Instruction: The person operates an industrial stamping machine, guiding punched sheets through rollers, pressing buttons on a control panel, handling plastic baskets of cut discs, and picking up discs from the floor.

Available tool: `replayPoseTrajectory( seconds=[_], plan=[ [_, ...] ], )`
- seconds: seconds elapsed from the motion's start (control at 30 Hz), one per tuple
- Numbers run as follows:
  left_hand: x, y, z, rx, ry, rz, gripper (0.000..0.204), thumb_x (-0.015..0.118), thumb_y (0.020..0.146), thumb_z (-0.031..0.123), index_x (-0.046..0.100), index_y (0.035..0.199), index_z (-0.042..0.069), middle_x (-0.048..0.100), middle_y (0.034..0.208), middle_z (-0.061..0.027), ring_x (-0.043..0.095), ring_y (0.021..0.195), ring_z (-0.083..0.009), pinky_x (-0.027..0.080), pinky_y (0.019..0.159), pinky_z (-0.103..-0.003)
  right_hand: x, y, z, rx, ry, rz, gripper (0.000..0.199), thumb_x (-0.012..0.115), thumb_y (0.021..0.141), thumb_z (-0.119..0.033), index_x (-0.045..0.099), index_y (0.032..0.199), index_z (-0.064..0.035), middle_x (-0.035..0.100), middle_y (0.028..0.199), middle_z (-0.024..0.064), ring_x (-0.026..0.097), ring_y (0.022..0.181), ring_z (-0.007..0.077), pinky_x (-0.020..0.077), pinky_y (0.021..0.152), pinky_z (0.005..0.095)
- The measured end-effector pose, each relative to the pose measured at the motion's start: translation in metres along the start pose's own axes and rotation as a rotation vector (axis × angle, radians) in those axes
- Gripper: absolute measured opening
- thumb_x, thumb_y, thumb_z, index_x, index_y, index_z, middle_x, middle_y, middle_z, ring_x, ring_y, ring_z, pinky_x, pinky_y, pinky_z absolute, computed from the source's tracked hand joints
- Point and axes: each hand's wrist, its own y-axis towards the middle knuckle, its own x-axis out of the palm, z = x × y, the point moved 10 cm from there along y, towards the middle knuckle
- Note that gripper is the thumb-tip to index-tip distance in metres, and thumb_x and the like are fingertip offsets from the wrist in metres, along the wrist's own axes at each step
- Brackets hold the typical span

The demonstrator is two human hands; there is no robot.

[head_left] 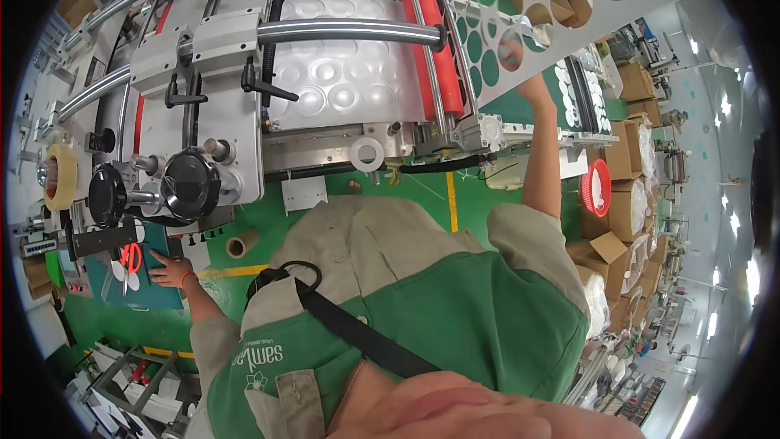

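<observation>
My left hand (169, 269) lies flat with fingers spread on a dark green mat (154, 297), beside red-handled scissors (130, 258) and some white discs. My right arm reaches up to the right. My right hand (515, 56) is at the underside of a white perforated plastic sheet (569, 29) full of round punched holes. The sheet partly hides the hand, so its grip is unclear. The sheet leaves a forming machine where a clear sheet embossed with round shapes (341, 73) runs under chrome bars and past a red roller (435, 41).
Black knobs (188, 185) and a tape roll (58, 177) are on the machine's left side. A white ring (367, 154) and a cardboard tube (238, 246) lie near it. A red basket (597, 187) and several cardboard boxes (626, 211) stand at right on the green floor.
</observation>
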Motion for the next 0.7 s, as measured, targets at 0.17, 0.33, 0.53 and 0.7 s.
replayPoseTrajectory(
  seconds=[0.17,0.33,0.53,0.7],
  plan=[
    [0.000,-0.001,-0.005,-0.006,-0.032,-0.040,0.092,0.062,0.069,0.038,-0.003,0.135,0.035,0.018,0.134,-0.0288,0.022,0.121,-0.0470,0.022,0.097,-0.051,-0.062,-0.026,-0.049,0.365,-0.211,0.135,0.016,0.059,0.074,-0.005,0.059,0.090,-0.0031,0.057,0.070,0.0074,0.051,0.058,0.0139,0.0396,0.053,0.0252],
    [0.011,-0.002,-0.004,-0.017,-0.026,-0.068,0.094,0.063,0.068,0.039,-0.003,0.135,0.036,0.015,0.135,-0.0280,0.021,0.122,-0.0461,0.022,0.098,-0.051,-0.063,-0.078,-0.246,-0.327,0.294,0.112,0.010,0.066,0.067,-0.002,0.059,0.074,-0.0041,0.058,0.072,0.0049,0.054,0.061,0.0150,0.0413,0.053,0.0237],
    [0.006,-0.001,-0.003,-0.043,-0.050,-0.089,0.094,0.063,0.067,0.037,-0.003,0.135,0.037,0.013,0.136,-0.0277,0.019,0.124,-0.0451,0.019,0.099,-0.050,0.131,-0.143,-0.248,-0.274,0.173,-0.337,0.033,0.068,0.062,-0.006,0.061,0.093,-0.0100,0.060,0.092,0.0016,0.051,0.102,0.0244,0.0391,0.085,0.0388],
    [0.007,-0.001,-0.004,-0.038,-0.053,-0.085,0.094,0.064,0.067,0.037,-0.002,0.135,0.037,0.013,0.136,-0.0282,0.019,0.123,-0.0453,0.019,0.099,-0.051,0.160,-0.178,-0.206,-0.219,0.071,-0.434,0.044,0.064,0.062,-0.006,0.054,0.105,-0.0097,0.053,0.112,0.0058,0.044,0.112,0.0240,0.0337,0.094,0.0402]
  ],
)
